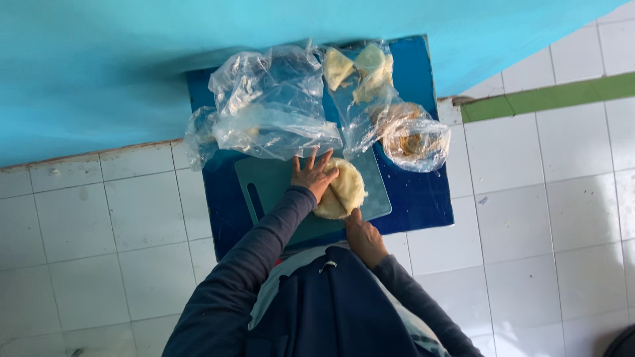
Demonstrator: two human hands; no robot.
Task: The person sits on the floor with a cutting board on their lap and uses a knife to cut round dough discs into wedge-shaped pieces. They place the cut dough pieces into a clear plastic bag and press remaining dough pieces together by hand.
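On the blue square tabletop (423, 198), a pale round lump of dough (344, 192) is being pressed against a greenish plastic cutting board (271, 182). The left hand (313, 175) is laid flat on the dough's upper edge, its grip spread with fingers fanned. The right hand (364, 239) is set at the dough's near edge; its grip cannot be told. Crumpled clear plastic bags (271, 109) are seen just beyond the board, one holding pale pieces (360, 66).

A single head-worn camera looks steeply down from above the person, fairly high, taking in the blue table (423, 198), white tiled floor (542, 198) and turquoise wall (132, 66).
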